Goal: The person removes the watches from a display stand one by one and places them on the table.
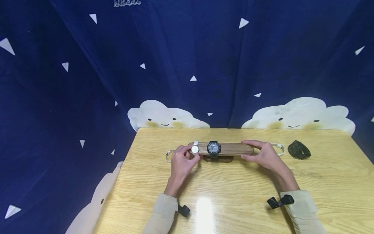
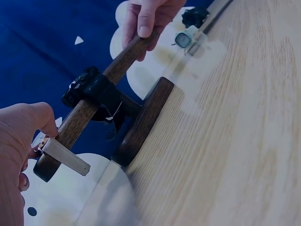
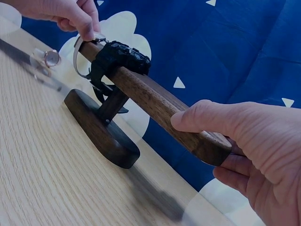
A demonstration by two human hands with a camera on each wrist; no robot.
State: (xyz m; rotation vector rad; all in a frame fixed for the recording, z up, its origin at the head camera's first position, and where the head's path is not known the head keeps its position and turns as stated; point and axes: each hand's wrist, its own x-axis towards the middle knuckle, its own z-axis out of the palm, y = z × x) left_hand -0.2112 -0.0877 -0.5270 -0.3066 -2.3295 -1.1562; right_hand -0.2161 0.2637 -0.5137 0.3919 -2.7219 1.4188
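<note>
A dark wooden watch stand [image 1: 233, 149] has a horizontal bar on a short post, above an oval base [image 3: 106, 134]. My right hand [image 1: 267, 156] grips the bar's right end, thumb on the near side and fingers beyond. At the other end, my left hand [image 1: 180, 164] pinches a small watch [image 1: 195, 149] with a round white dial. Its pale strap [image 2: 66, 156] lies over the bar, one end sticking out loose. A chunky black watch [image 1: 214, 148] sits around the middle of the bar, with its strap hanging beneath.
Right of the stand, a white-strapped watch [image 1: 280, 148] with a squarish case lies beside a black watch [image 1: 298, 150]. Another watch [image 3: 51, 58] rests on the table behind my left hand. A dark blue curtain [image 1: 187, 65] with white clouds hangs along the wooden table's [image 1: 233, 195] back edge.
</note>
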